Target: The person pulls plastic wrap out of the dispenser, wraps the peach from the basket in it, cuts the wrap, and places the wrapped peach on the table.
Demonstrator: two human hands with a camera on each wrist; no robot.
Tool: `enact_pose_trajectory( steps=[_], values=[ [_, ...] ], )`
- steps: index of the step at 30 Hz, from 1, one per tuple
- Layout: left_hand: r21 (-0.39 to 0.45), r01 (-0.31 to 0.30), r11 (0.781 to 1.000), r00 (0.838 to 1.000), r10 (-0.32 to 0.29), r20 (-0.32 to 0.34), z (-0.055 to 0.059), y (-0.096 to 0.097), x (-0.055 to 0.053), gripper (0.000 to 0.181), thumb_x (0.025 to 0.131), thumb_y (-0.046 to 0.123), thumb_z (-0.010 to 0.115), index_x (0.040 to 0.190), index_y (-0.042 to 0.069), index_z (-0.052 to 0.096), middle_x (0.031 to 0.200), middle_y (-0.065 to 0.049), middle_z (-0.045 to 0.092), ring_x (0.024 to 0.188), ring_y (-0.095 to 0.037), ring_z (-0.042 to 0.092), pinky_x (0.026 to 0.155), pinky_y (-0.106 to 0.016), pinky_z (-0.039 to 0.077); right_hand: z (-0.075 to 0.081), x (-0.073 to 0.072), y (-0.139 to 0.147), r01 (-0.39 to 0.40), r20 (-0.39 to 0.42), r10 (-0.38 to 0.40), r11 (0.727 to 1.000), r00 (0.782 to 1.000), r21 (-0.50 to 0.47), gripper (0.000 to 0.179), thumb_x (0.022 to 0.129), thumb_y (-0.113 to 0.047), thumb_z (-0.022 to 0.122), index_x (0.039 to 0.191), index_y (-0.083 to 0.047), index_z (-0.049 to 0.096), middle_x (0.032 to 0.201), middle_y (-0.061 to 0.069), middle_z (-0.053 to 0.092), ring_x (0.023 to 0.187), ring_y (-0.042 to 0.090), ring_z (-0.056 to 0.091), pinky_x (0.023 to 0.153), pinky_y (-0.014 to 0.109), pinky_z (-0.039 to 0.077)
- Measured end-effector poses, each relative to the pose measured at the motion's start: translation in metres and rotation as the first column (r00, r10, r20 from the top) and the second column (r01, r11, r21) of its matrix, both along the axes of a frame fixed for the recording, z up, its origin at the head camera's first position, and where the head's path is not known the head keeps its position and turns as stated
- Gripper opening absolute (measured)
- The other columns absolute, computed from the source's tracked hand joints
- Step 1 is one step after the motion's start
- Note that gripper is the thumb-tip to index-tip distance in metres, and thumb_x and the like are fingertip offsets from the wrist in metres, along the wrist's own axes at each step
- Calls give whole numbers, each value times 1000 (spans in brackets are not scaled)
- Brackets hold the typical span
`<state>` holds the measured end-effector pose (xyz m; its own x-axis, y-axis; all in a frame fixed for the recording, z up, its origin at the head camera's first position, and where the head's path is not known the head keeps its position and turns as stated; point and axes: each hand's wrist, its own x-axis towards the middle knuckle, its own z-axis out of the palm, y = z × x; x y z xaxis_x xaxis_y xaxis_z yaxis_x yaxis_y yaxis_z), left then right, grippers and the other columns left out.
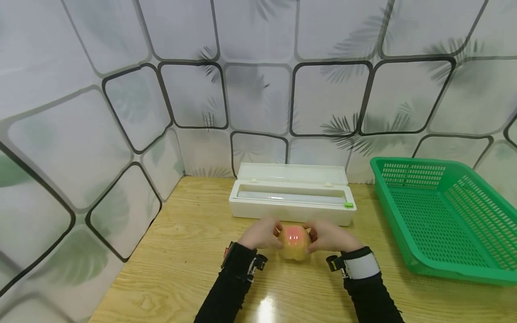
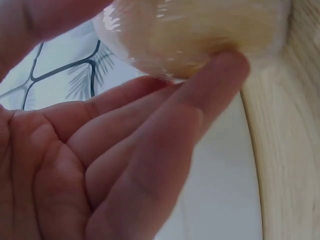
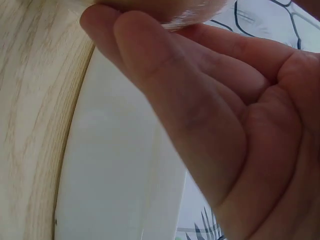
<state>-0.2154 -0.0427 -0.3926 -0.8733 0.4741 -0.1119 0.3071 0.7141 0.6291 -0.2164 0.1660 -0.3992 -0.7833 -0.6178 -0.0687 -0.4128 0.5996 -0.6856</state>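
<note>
A red-and-yellow apple (image 1: 295, 244) stands between the two hands, just in front of the white box. Shiny, wrinkled clear film covers the apple (image 2: 200, 27) in the left wrist view. My left hand (image 1: 260, 234) holds it from the left with curled fingers and thumb. From the opposite side, my right hand (image 1: 332, 236) grips it the same way. Only the lower edge of the apple (image 3: 187, 11) shows in the right wrist view, above the fingertips. Both palms face the fruit.
Behind the hands sits a white cling film dispenser (image 1: 291, 211), its lid (image 1: 292, 172) raised, a roll inside and a green slider (image 1: 348, 205) at the right end. A green plastic basket (image 1: 420, 264) stands to the right on the wooden table (image 1: 169, 269). Patterned cloth walls enclose the back and left.
</note>
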Motion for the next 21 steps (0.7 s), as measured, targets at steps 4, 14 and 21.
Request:
enact_pose_trajectory(
  steps=[4,14,21],
  values=[
    [-10,7,1000,1000,-7,6,-2,1,-2,37,66,10,72,100,0,59,85,-6,58,76,-17,53,62,-27,43,1,1,1,-10,19,11,1000,1000,-5,52,67,-4,74,112,9,52,73,1,62,66,11,57,57,25,47],
    [-3,-15,1000,998,15,53,-2,0,-1,39,66,13,74,100,2,57,87,-6,58,76,-17,53,61,-29,43,3,1,2,-13,-12,14,999,1000,41,53,71,-15,73,113,9,52,87,9,63,76,19,59,60,28,48],
    [-12,-41,999,998,42,43,2,-6,0,41,70,22,73,104,5,58,89,-6,60,77,-19,55,60,-31,44,10,6,6,101,-113,-95,993,989,53,54,82,-28,63,116,11,50,106,26,55,91,35,56,72,42,47]
  ],
)
